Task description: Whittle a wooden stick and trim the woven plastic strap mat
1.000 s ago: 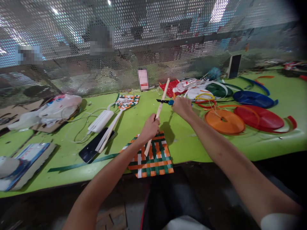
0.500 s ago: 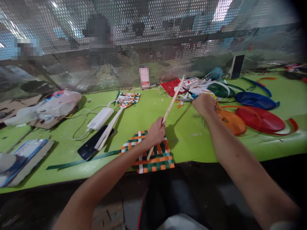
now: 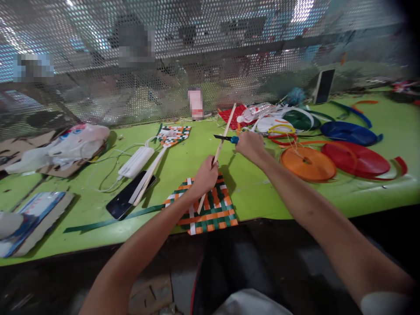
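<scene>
Compared with half a second ago, the right hand has drawn back from the pile of strips at the far edge and now sits just beside the wooden stick, fingers wrapped around the blue handle of a utility knife whose dark blade meets the stick's upper part. The stick itself stands steeper than before. The left hand is closed around the stick's lower half, its bottom end over a woven mat of orange, green and white strips at the near edge of the tabletop.

The tabletop is bright green and backed by a perforated metal screen. Toward the right lie flat coils of strapping: an orange coil, a red coil and a blue coil, with a tangle of loose strips behind them. Left of centre lie a black phone, a white power bank with cable, and a second woven piece on a stick. A plastic bag and a book sit toward the left edge.

Bare green surface lies open between the mat and the orange coil, and behind the mat.
</scene>
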Demonstrator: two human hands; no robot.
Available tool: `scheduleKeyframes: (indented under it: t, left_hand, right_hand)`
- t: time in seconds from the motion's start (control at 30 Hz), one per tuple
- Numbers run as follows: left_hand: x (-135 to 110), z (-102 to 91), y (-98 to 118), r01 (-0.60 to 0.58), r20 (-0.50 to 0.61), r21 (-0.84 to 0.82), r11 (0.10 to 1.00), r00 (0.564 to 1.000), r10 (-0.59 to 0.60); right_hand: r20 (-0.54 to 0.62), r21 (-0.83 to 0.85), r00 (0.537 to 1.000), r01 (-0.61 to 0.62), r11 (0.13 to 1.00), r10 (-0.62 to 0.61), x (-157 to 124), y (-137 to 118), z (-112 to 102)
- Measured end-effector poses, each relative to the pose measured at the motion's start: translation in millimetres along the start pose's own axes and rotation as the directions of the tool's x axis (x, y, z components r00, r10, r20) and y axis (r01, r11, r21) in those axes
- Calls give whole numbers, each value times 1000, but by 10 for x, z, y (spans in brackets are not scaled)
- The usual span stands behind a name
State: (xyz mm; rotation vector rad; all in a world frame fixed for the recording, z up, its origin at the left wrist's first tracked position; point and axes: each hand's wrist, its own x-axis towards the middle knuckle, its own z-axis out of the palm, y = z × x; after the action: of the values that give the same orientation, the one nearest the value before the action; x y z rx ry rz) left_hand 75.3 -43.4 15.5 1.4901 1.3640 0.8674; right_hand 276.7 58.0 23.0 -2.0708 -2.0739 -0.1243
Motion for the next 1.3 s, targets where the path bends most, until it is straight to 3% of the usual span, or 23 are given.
scheduleKeyframes:
  t: [0.13,0.73,0.9,1.07,1.3]
  left_hand:
    - [26,2,8,-31,36,80,996,999,28]
    - [25,-42,166,-116,11,228,967,993,117]
    - [-101,-9,156,-87,76,216,972,994,73]
    - [-149,86,147,-164,117,295,941,984,135]
    - [-195,-7,281,-117,153,335,935,986,68]
  right_hand:
    - [-26,-21,999,-26,999,25,58,91,-8]
    - [-98,-8,992,-75,997,74,147,89,-28]
    - [-123,-8,971,-206,979,203,222,336,0]
    - [-176,-21,943,-289,957,281,248,682,46]
    - [-176,74,945,-266,961,275,308,582,67]
